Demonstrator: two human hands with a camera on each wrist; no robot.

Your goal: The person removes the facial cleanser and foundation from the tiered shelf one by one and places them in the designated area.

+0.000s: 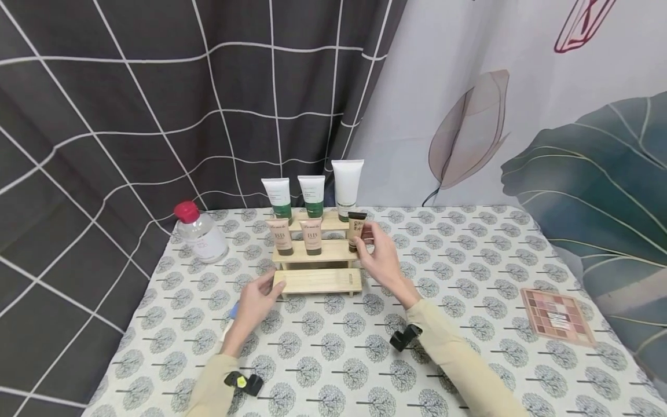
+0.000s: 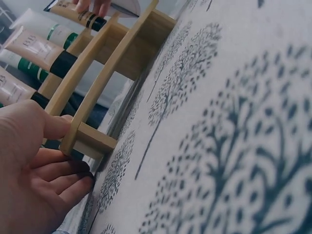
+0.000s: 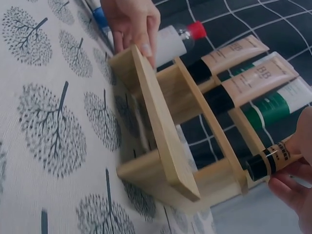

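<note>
A three-step wooden display stand (image 1: 318, 281) stands on the patterned tablecloth. My left hand (image 1: 255, 301) grips the left end of its lowest step, thumb on top in the left wrist view. On the right end of the middle step, my right hand (image 1: 383, 258) pinches a small tan tube (image 3: 277, 157) with a black cap, cap down. Two pink BB cream tubes (image 1: 281, 236) stand to its left on that step. Two white-and-green tubes (image 1: 312, 194) and a taller white tube (image 1: 347, 182) are upright on the top step behind.
A clear bottle with a red cap (image 1: 203, 234) stands left of the stand. An eyeshadow palette (image 1: 557, 315) lies far to the right on the tablecloth (image 1: 333, 370). A small blue object (image 1: 234, 311) is partly hidden by my left wrist. Curtains (image 1: 208, 87) hang behind.
</note>
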